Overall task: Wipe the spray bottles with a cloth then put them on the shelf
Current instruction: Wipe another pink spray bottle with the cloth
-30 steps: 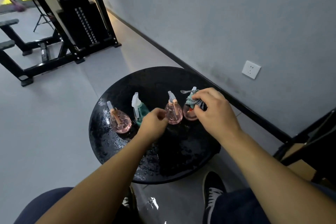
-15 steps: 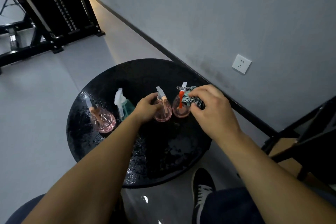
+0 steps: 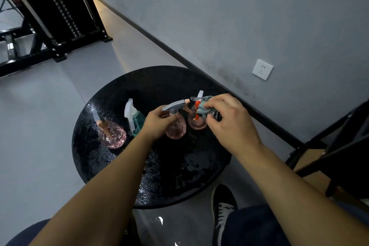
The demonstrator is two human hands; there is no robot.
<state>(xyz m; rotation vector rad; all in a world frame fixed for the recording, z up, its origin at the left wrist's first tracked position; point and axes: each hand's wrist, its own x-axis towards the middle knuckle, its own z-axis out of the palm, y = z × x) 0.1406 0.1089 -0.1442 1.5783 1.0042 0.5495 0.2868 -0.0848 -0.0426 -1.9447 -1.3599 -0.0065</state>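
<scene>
Pinching fingers (image 3: 159, 113) on bottle (image 3: 175, 128) neck

I see a glossy black tabletop (image 3: 179, 166), wet-speckled toward its left edge; clear pink plastic bottles (image 3: 175, 128) shine; the cloth (image 3: 207, 109) looks coarsely woven; the wall (image 3: 239, 16) is matt.

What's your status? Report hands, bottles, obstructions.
Left hand grips round pink glass spray bottle at neck. Right hand holds patterned teal cloth. Three other bottles on black round table. Nothing in the way.
</scene>
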